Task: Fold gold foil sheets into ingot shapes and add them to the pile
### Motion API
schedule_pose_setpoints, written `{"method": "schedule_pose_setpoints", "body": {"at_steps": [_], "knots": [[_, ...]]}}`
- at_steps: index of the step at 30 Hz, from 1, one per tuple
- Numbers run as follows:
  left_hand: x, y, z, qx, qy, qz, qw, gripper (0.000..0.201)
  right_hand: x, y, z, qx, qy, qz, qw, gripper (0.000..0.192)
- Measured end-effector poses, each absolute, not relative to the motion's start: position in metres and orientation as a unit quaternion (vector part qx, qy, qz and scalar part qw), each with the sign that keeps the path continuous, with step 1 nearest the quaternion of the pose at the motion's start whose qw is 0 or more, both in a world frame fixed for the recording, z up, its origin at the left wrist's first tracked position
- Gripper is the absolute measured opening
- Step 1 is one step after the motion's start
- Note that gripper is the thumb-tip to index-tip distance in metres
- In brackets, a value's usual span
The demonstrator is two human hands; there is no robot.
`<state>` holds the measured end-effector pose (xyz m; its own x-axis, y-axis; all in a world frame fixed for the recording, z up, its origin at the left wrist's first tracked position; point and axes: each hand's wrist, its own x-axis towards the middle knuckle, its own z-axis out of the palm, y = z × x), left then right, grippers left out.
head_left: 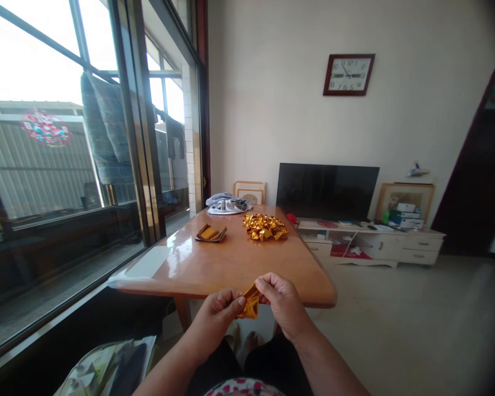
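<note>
Between my two hands, just in front of the table's near edge, is a small folded piece of shiny gold foil paper (251,304). My left hand (220,311) pinches its left side between thumb and fingers. At its upper right corner, my right hand (281,300) grips it the same way. Farther up the brown table (226,269) lies a heap of folded gold foil pieces (265,227). To the left of that heap sits a stack of flat gold-brown paper sheets (212,234), slightly curled.
Folded cloth (227,204) lies at the table's far end, with picture frames (249,191) behind it. A large window (66,165) runs along the left. On the right a television (327,191) stands by a low white cabinet (421,242). Bags (107,366) are at lower left.
</note>
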<state>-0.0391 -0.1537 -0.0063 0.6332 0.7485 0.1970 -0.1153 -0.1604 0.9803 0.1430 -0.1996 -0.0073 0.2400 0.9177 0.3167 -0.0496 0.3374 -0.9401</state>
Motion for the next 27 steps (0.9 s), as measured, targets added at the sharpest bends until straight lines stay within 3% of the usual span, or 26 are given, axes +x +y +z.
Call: {"method": "schedule_pose_setpoints", "body": {"at_steps": [9, 15, 20, 24, 27], "knots": [[-0.048, -0.152, 0.001, 0.665, 0.211, 0.332, 0.635, 0.029, 0.145, -0.203, 0.000, -0.451, -0.440, 0.376, 0.679, 0.036], [-0.049, -0.145, -0.003, 0.605, 0.240, 0.357, 0.670, 0.039, 0.152, -0.195, -0.006, -0.461, -0.433, 0.358, 0.687, 0.038], [-0.044, -0.133, -0.010, 0.558, 0.310, 0.386, 0.666, 0.035, 0.166, -0.191, -0.009, -0.496, -0.457, 0.293, 0.678, 0.037], [-0.035, -0.129, -0.011, 0.546, 0.311, 0.381, 0.679, 0.048, 0.171, -0.190, -0.011, -0.508, -0.471, 0.284, 0.663, 0.038], [-0.028, -0.128, -0.013, 0.539, 0.303, 0.368, 0.694, 0.043, 0.170, -0.189, -0.015, -0.506, -0.477, 0.291, 0.657, 0.038]]}}
